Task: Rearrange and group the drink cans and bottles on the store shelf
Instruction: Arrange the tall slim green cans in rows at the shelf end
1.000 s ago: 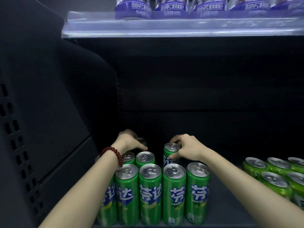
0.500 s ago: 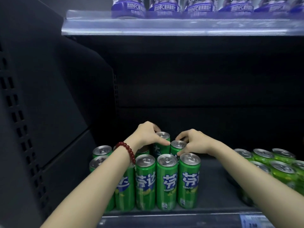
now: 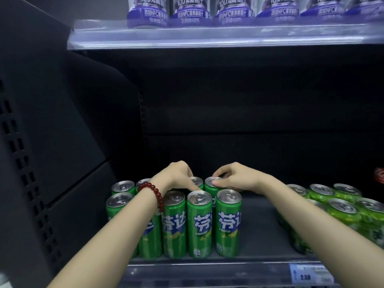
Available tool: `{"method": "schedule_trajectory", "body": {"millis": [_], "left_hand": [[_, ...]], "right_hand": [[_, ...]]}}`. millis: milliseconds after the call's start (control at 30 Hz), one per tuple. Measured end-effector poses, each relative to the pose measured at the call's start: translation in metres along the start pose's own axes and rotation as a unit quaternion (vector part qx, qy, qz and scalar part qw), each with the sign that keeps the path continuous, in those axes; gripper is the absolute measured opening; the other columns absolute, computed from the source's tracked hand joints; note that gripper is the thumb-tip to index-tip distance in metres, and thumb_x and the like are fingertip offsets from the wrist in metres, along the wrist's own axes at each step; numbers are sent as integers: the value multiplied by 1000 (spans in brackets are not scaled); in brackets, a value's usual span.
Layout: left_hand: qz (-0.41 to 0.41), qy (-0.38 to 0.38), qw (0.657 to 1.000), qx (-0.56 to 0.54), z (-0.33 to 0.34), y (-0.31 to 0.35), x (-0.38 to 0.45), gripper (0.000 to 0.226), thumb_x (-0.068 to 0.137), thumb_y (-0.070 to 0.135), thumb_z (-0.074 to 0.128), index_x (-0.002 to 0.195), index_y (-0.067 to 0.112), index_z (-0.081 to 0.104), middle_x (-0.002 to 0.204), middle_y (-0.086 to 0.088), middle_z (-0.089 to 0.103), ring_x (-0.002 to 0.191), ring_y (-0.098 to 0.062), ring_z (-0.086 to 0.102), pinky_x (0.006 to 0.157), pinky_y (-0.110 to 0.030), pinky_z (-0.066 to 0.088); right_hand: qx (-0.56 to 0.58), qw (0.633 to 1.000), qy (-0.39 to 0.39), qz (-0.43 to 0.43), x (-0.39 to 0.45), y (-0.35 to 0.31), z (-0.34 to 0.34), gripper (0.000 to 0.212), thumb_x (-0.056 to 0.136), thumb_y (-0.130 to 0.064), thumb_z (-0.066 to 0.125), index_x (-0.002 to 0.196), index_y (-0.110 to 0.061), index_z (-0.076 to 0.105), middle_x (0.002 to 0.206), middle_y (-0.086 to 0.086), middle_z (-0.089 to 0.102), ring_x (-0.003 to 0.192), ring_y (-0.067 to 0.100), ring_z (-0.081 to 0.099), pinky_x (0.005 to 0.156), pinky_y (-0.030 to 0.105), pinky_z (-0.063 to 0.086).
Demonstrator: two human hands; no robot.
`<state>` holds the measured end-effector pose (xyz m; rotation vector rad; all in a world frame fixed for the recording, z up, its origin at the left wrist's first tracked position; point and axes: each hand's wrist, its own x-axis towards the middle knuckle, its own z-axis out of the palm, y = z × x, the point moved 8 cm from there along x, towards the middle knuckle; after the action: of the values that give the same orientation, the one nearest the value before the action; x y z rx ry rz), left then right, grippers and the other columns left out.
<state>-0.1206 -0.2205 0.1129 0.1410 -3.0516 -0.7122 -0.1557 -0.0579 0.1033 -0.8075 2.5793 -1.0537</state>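
Several tall green cans stand in two rows at the left of the dark shelf (image 3: 259, 235); the front row (image 3: 199, 223) shows blue-and-white lettering. My left hand (image 3: 176, 176), with a red bead bracelet on the wrist, grips the top of a back-row can (image 3: 197, 181). Just to its right, my right hand (image 3: 234, 177) holds the rim of the neighbouring back-row can (image 3: 211, 185), thumb on its lid. Both cans stand upright, side by side, directly behind the front row.
A second cluster of green cans (image 3: 340, 206) stands at the right, partly behind my right forearm. A red can (image 3: 379, 177) peeks in at the far right edge. Purple-labelled bottles (image 3: 190, 11) line the shelf above. A price tag (image 3: 311, 274) sits on the shelf's front rail.
The view has pulled back and tilted, so the shelf's front rail shows. Both hands have brought the two back-row cans together; they stand side by side behind the front row.
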Motion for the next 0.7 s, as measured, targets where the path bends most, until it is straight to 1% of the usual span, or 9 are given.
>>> {"method": "schedule_trajectory", "body": {"millis": [100,167,267,333,400,433,500,567,700], "left_hand": [[-3,-5,1000,5,1,1,-4,68,63,52,81,115,11,64,104,3,65,88,-11,59,70,-24,49],[-1,11,1000,-11,0,2,-7,67,69,54,75,120,12,62,113,0,65,94,-12,59,77,-25,48],[7,78,996,-44,-9,6,-16,61,76,52,70,121,12,62,117,-2,65,102,-13,60,80,-22,44],[28,135,990,-44,-16,14,-25,49,80,45,70,117,14,65,111,-2,68,96,-11,61,78,-20,44],[43,176,983,-36,-20,23,-36,37,82,39,70,111,16,68,102,0,71,91,-11,62,76,-21,47],[48,187,981,-33,-21,26,-42,33,82,36,69,108,17,69,100,0,71,92,-12,64,78,-23,49],[54,191,980,-30,-20,33,-53,29,82,34,69,106,18,69,100,0,71,94,-14,64,82,-27,52],[62,191,979,-28,-18,41,-66,28,82,34,68,106,18,69,101,0,70,94,-14,64,85,-31,53],[86,203,975,-10,-13,57,-92,26,83,32,67,103,17,70,98,0,71,91,-15,65,84,-34,54]], "right_hand": [[-19,998,46,-24,-2,2,4,39,83,-47,67,115,-26,64,101,1,69,94,15,66,84,31,54],[-4,998,58,-35,-5,4,7,34,85,-47,64,113,-28,64,98,-2,68,92,13,65,79,28,53],[4,996,69,-48,-10,5,6,28,87,-46,62,110,-30,63,93,-6,66,88,10,64,72,22,50],[-8,994,90,-61,-13,0,3,30,87,-45,62,109,-25,65,94,-6,67,89,11,63,70,20,49],[-26,990,118,-72,-17,-6,-2,35,85,-47,64,109,-21,67,95,-4,68,90,11,62,68,18,47],[-35,988,131,-77,-20,-10,-5,37,84,-47,65,109,-20,67,96,-3,68,90,11,62,68,17,46],[-56,983,154,-87,-27,-18,-11,38,83,-44,68,109,-17,69,99,0,69,93,14,62,74,22,47],[-66,977,176,-100,-37,-26,-16,32,83,-38,69,105,-14,71,100,2,70,95,15,63,79,25,49],[-74,967,213,-120,-67,-33,-18,22,82,-31,70,97,-15,73,95,1,72,93,14,64,83,29,52]]}}
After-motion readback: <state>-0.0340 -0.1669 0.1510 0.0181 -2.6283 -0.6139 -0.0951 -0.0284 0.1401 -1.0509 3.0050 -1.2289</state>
